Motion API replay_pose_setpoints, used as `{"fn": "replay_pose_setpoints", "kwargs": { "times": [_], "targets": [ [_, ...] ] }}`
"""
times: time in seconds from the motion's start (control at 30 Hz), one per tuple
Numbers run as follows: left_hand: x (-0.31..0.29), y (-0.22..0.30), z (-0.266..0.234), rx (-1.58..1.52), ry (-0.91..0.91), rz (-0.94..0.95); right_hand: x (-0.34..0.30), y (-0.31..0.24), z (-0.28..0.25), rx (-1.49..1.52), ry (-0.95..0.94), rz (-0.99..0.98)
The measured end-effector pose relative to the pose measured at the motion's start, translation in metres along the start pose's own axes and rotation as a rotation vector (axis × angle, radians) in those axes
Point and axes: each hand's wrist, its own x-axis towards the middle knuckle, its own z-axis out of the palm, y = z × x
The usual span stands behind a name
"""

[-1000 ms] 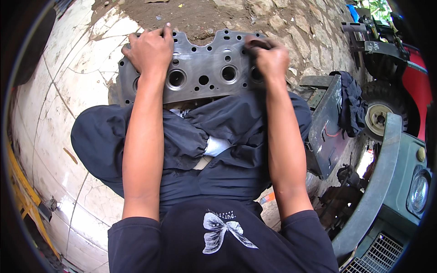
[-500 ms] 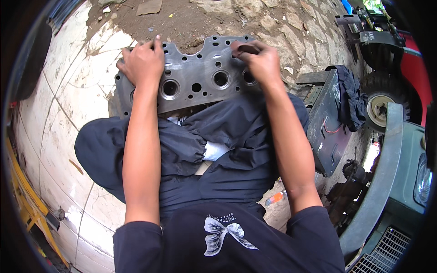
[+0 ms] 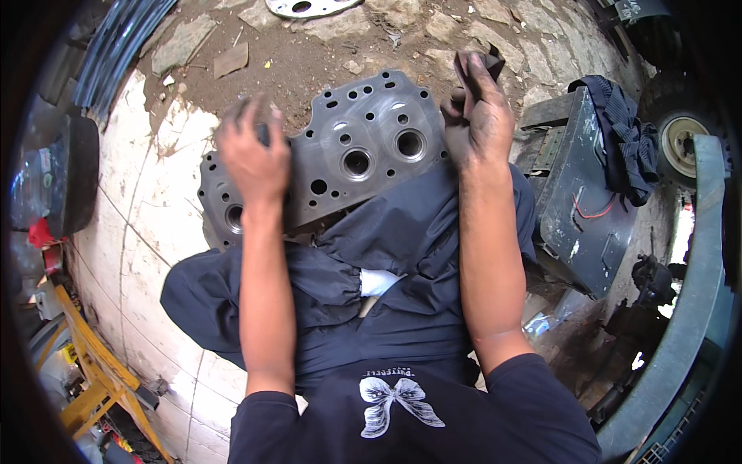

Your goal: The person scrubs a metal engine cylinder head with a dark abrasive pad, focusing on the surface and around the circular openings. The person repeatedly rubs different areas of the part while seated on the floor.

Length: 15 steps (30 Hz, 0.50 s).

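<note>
A grey metal cylinder head [image 3: 328, 143] with round ports and several bolt holes lies tilted in front of my crossed legs. My left hand [image 3: 255, 155] is over its left part, fingers apart and somewhat blurred; whether it touches the metal I cannot tell. Past the right end of the cylinder head, my right hand [image 3: 483, 120] is raised, its fingertips darkened. It pinches a dark folded piece of sandpaper [image 3: 492, 60].
A dark metal box [image 3: 580, 209] with a dark cloth [image 3: 618, 139] on it stands at the right, near a wheel [image 3: 684, 143]. Yellow metal frame [image 3: 97, 379] is at the lower left. Dirt and stones [image 3: 495, 46] border the pale tiles [image 3: 116, 255]; a flat metal ring [image 3: 309, 6] lies far off.
My right hand has lifted off the cylinder head with the sandpaper. The left hand has shifted on the left part, fingers spreading. The cylinder head now sits turned, its right end farther away.
</note>
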Motion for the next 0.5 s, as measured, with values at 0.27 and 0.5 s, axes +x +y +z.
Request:
{"fn": "replay_pose_setpoints", "kwargs": {
  "times": [0.27,0.5],
  "targets": [
    [-0.058,0.079,0.033,0.175,-0.274,0.232,-0.002,-0.008,-0.014,0.018,-0.019,0.017],
    [-0.05,0.083,0.023,-0.057,-0.375,0.378,-0.011,-0.005,-0.003,-0.169,-0.063,-0.03]
  ]
}}
